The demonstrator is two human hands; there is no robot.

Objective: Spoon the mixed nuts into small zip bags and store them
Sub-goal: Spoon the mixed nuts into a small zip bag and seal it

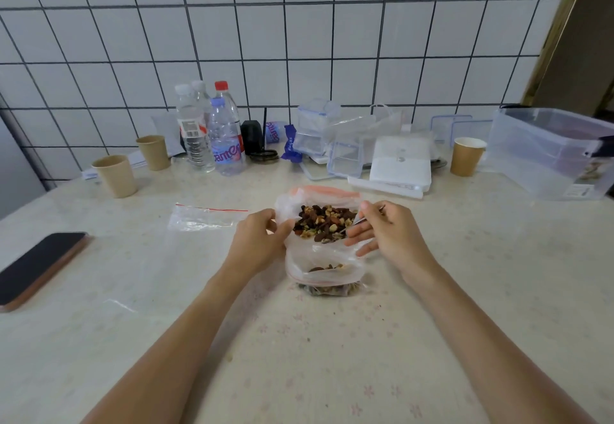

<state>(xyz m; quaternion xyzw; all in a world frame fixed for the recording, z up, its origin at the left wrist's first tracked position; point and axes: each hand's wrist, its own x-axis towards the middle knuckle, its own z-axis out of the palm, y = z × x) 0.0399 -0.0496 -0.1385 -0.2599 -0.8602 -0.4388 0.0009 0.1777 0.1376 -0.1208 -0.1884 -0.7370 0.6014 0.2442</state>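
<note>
Your right hand [382, 229], just right of the frame's centre, is pinching a thin metal spoon [357, 220] between thumb and fingers, its bowl dipping into the mixed nuts [324, 224]; the lower fingers are lying loosely extended below it. Your left hand [259, 239], just left of centre, is gripping the near left rim of the large bag [299, 197] that is holding those nuts, keeping its mouth open.

Directly below, toward the lower middle, a small zip bag [324, 265] is sitting open with a few nuts inside, and it seems to be resting on another, already filled one [329, 289].

I judge the film thin, slippery and floppy, so be pinching it by the stiffer zip strip, not the walls. The nuts are looking loose and light and are likely to roll off a tilted spoon.

A spare empty zip bag [204, 219] is lying flat on the tabletop [299, 357], left of centre. A phone [40, 267] is lying at the left edge.

In the upper middle, one water bottle [226, 144] is showing a label reading something like "amen"; other printing is too small to read.
</note>
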